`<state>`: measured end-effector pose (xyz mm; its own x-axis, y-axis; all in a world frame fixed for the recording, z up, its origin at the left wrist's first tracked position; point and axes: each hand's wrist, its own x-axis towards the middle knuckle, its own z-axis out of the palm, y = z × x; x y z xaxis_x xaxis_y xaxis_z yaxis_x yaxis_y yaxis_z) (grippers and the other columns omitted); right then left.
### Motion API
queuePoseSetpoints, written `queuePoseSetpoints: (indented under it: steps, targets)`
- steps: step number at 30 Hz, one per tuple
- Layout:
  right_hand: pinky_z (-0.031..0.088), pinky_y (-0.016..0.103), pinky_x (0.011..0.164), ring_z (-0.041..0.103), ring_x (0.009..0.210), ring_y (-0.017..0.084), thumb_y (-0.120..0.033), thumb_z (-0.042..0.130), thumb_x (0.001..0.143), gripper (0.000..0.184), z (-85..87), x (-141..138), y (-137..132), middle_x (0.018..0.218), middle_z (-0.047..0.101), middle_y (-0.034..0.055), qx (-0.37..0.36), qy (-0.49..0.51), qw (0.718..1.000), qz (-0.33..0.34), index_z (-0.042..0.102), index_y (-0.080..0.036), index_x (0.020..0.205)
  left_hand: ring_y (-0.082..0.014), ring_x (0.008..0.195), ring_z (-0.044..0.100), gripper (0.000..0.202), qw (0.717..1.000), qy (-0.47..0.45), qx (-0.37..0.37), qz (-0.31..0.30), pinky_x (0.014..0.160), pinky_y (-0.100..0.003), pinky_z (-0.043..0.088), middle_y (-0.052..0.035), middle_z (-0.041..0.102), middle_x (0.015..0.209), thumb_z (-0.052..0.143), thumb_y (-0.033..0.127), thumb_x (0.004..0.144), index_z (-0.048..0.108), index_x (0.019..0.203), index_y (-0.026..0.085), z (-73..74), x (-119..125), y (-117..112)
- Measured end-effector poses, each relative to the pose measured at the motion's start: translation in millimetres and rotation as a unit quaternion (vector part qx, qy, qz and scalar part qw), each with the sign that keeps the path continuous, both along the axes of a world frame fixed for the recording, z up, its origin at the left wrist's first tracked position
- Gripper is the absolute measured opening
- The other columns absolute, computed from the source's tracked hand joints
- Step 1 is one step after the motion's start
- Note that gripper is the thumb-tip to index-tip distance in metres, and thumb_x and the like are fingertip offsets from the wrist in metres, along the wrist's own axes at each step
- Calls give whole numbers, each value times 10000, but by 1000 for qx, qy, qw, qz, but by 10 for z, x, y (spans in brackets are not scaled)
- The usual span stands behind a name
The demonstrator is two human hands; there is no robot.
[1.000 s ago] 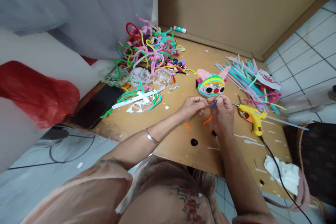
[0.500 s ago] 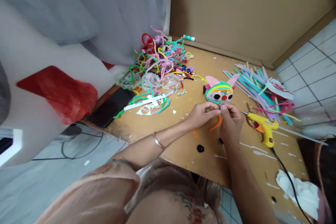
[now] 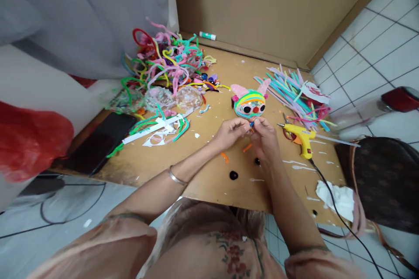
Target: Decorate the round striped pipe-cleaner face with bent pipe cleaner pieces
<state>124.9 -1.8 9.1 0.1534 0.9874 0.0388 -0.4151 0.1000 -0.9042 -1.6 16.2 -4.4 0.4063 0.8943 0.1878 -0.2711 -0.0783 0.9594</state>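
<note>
My left hand (image 3: 231, 133) and my right hand (image 3: 266, 137) meet over the table, both closed in a pinch. Between their fingertips is a small blue piece (image 3: 252, 124), partly covered by the fingers, with a bit of orange beside it. Just beyond them sits a craft animal head (image 3: 250, 104), with pink ears, rainbow stripes, black eyes and a red nose. An orange pipe cleaner piece (image 3: 247, 147) shows below my fingers; whether it joins what I hold, I cannot tell. A shorter orange piece (image 3: 224, 157) and a black round piece (image 3: 233, 175) lie nearer me.
A yellow glue gun (image 3: 303, 137) lies right of my hands, its cord running forward. Pipe cleaners (image 3: 288, 91) are bundled at the back right. Tangled pipe cleaners (image 3: 166, 59), clear domes (image 3: 189, 97), paper scraps (image 3: 163, 126) and a black phone (image 3: 100, 141) occupy the left side.
My view has swung right, so everything sits further left and more of the brown bag shows. Both hands still pinch the blue piece; less of the orange pipe cleaner shows beneath them.
</note>
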Motion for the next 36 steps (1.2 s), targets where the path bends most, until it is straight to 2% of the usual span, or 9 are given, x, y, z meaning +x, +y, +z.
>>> queuePoseSetpoints:
  steps: [7,11,16,21,24,26,31,34,36]
  targets:
    - [463,275,677,536,649,108,-448,776,717,271,-30,-20,-14,707,629,-32,45,-118,991,-52,652,-208,746,-70,550,431,443,998,-16,-52,32,548,-213,342,32,523,604,706,571,732,628,802,140,66,-24,0]
    - [459,276,677,533,656,113,-451,745,740,264,-30,-32,-27,711,628,-31,46,-153,985,-66,646,-208,766,-65,530,458,421,998,-11,-54,33,538,-204,371,29,552,591,724,543,716,619,771,139,110,-43,-2]
    - [458,267,651,534,656,118,-421,734,746,226,-11,-21,-34,708,632,-29,56,-190,977,-77,662,-206,757,-65,490,482,303,998,35,-39,47,514,-199,379,40,559,565,695,433,752,608,773,144,111,-40,-15]
    - [475,286,701,570,729,138,-357,692,791,152,19,-41,-64,761,623,-15,112,-262,953,-100,668,-213,748,-39,486,416,157,994,61,-13,86,506,-184,324,55,529,554,645,270,746,594,681,137,109,-25,-9]
    - [478,303,760,582,812,155,-325,650,838,127,28,-66,-91,814,623,2,148,-311,932,-113,672,-223,766,-32,465,398,124,993,52,-36,103,488,-177,306,67,508,525,636,220,727,571,656,141,102,2,-2]
    - [474,307,774,577,833,160,-323,645,845,124,22,-74,-100,822,621,4,156,-318,927,-121,671,-228,770,-38,445,415,116,992,42,-63,104,479,-179,323,70,507,506,638,219,728,570,669,145,92,21,9]
    - [436,278,708,530,742,133,-399,653,834,196,-34,-44,-66,783,588,-12,122,-240,958,-97,651,-219,757,-48,464,473,123,985,-7,-126,115,481,-180,391,39,574,569,652,244,748,593,703,146,88,11,56]
    - [431,273,705,512,712,122,-438,682,799,237,-65,-27,-33,763,582,-17,81,-185,976,-86,643,-209,751,-49,499,500,192,990,-14,-108,89,498,-182,414,19,609,631,682,321,756,620,726,141,120,-25,50]
    - [439,277,712,514,701,122,-442,714,763,248,-75,-27,-20,744,592,-18,61,-162,981,-85,645,-205,751,-54,503,502,247,994,-3,-84,65,508,-186,417,23,593,604,698,373,752,632,732,136,147,-41,27]
